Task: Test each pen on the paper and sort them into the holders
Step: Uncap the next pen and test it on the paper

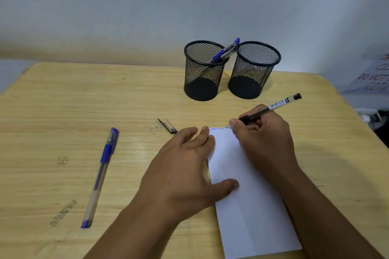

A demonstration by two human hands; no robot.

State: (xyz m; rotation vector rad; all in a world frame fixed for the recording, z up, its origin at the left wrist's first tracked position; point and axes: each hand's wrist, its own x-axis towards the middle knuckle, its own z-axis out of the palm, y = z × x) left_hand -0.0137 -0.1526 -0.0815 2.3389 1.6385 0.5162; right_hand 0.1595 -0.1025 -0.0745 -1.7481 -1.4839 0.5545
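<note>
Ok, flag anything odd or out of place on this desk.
A loose pen cap lies beside the paper, off its pen. Ink scribbles mark the bare table itself. Otherwise nothing stands out.

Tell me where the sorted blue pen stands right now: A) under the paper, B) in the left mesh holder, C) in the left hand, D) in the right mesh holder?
B: the blue pen stands tilted in the left mesh holder, its cap leaning toward the rim of the right mesh holder, which looks empty.
</note>
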